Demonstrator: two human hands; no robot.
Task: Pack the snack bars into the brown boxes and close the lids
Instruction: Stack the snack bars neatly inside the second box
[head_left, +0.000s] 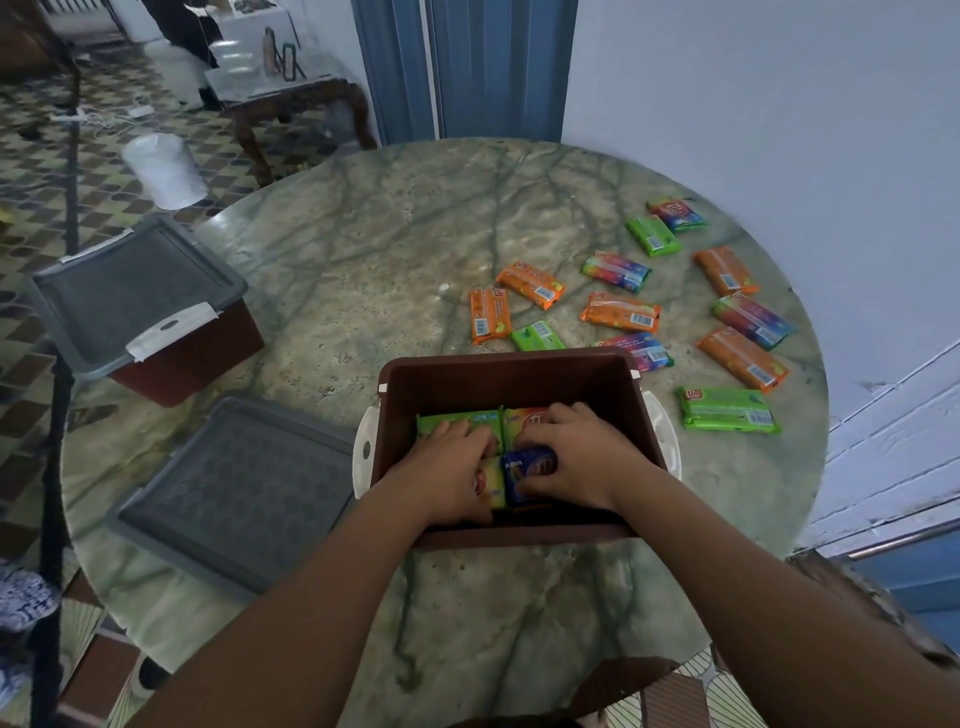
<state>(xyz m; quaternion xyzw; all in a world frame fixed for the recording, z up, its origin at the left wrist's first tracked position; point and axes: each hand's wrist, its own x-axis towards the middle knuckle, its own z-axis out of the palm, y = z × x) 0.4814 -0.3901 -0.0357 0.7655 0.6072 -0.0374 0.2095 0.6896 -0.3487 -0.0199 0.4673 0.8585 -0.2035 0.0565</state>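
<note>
An open brown box (511, 376) with white side latches stands on the round marble table (395, 244) in front of me. Both hands are inside it. My left hand (449, 470) presses flat on a green bar and a yellow bar. My right hand (582, 462) grips a blue snack bar (527, 470) standing on edge among the packed bars. Several loose bars in orange, green and rainbow wrappers, such as a green one (727, 410), lie scattered on the table beyond and to the right of the box. The box's grey lid (239, 493) lies flat to its left.
A second brown box (171, 364) with its grey lid on sits at the table's left edge. A white wall and blue door stand to the right. On the patterned tile floor to the left are a white bag and a small wooden table.
</note>
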